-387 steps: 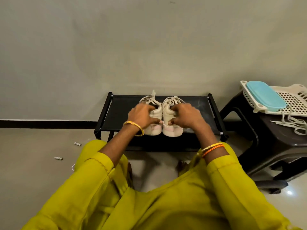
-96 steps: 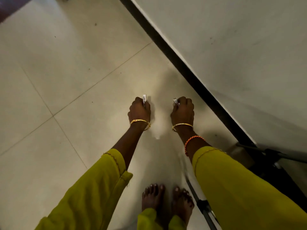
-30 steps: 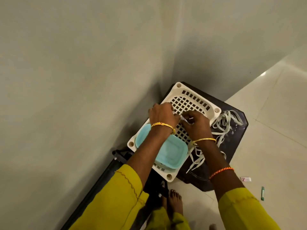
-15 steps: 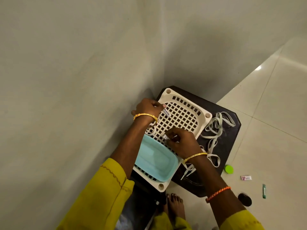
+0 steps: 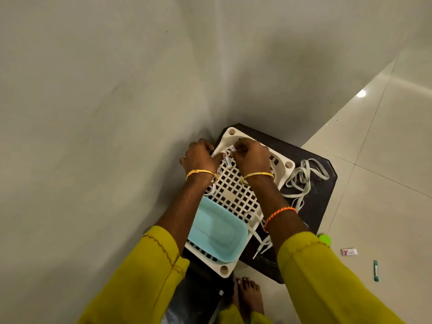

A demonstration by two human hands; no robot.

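A white perforated tray (image 5: 289, 164) lies on a dark stool (image 5: 323, 202) in the corner of the room. Both my hands are together over the tray's far end. My left hand (image 5: 200, 158) pinches a small white battery-like cylinder (image 5: 227, 163) with dark print on it. My right hand (image 5: 253, 155) pinches a second small white cylinder (image 5: 232, 149) right beside the first; most of it is hidden by the fingers. A light blue lid (image 5: 217, 230) lies at the tray's near end.
White shoelaces (image 5: 302, 177) are heaped on the stool right of the tray. On the floor tiles at the right lie a green cap (image 5: 325, 239), a small pink-and-white box (image 5: 349, 251) and a green stick (image 5: 376, 270). Walls stand close on the left and behind. A black rack (image 5: 198, 298) is at my feet.
Both hands carried the small cylinders from the floor to the tray. In the last half second the right hand moved up from mid-tray to meet the left at the far end.
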